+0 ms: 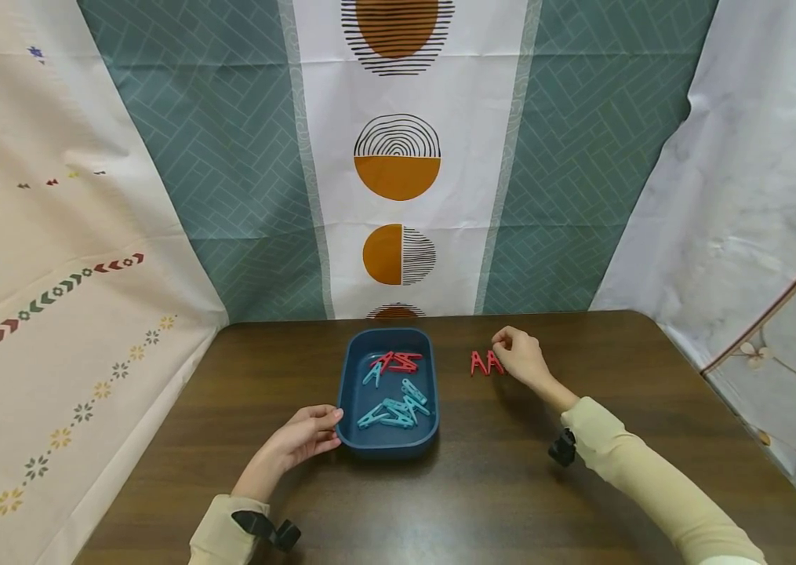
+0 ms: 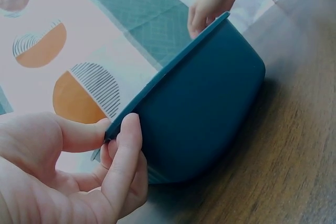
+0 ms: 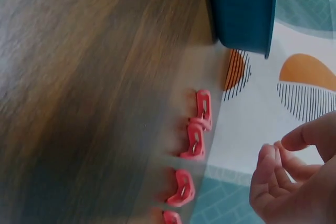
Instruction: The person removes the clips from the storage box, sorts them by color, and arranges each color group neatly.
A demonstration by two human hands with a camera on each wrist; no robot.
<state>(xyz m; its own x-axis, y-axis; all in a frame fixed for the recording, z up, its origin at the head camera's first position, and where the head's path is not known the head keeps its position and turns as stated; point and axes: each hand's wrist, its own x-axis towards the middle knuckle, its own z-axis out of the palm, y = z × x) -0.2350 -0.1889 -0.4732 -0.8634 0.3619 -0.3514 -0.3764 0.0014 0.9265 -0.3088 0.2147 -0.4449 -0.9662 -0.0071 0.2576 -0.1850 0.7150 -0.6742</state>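
Observation:
A dark blue tray point(image 1: 349, 392) sits mid-table and holds red clothespins point(image 1: 398, 362) at its far end and several teal ones point(image 1: 394, 412) nearer me. My left hand point(image 1: 327, 428) pinches the tray's near left rim, thumb inside and fingers outside; the left wrist view shows this grip point(image 2: 113, 137) on the tray wall point(image 2: 210, 93). To the tray's right, red clothespins point(image 1: 485, 363) stand on the table in a short row point(image 3: 195, 132). My right hand point(image 1: 510, 349) hovers just beside them, its fingers point(image 3: 270, 174) loosely curled and holding nothing.
The dark wooden table point(image 1: 482, 486) meets patterned hanging cloths point(image 1: 398, 173) at the back and both sides. Black wrist cameras point(image 1: 562, 449) are strapped to both cream sleeves. The tray corner point(image 3: 244, 9) lies left of the red row.

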